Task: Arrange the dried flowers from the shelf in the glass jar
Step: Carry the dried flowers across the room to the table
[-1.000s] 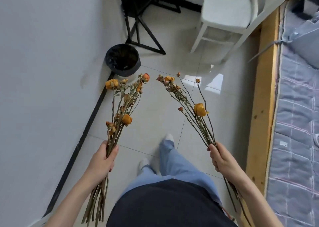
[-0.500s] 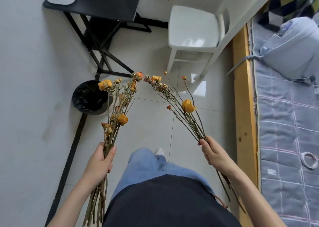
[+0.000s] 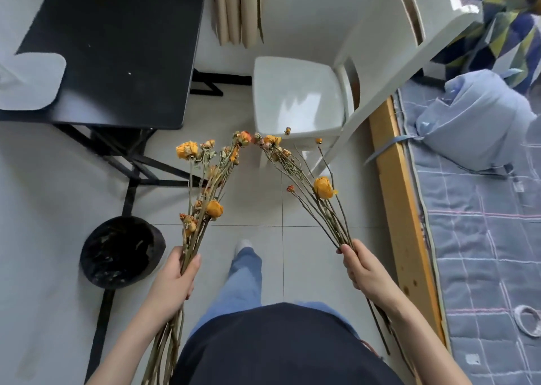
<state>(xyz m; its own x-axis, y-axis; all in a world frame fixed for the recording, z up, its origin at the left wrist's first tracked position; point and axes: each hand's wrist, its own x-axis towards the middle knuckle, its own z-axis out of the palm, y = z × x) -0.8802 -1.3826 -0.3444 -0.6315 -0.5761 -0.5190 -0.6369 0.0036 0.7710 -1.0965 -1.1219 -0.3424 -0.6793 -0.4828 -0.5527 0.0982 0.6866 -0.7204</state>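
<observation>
I hold two bunches of dried orange and yellow flowers on long thin stems. My left hand (image 3: pixel 175 279) is closed round the stems of the left bunch (image 3: pixel 208 185), whose heads point up and away from me. My right hand (image 3: pixel 364 270) grips the right bunch (image 3: pixel 307 179), which leans to the upper left. The tips of the two bunches nearly meet above the floor. The stem ends hang down past both wrists. No glass jar or shelf is in view.
A black table (image 3: pixel 117 42) stands at the upper left with a pale grey object (image 3: pixel 29 83) on it. A black bin (image 3: pixel 121 251) sits on the tiled floor at my left. A white chair (image 3: pixel 295 91) stands ahead. A wood-framed bed (image 3: pixel 401 197) with a blue quilt runs along the right.
The view has advanced and tilted up: the bin has slid down to my left, and the table and chair have come closer. Both hands keep their bunches, held much the same.
</observation>
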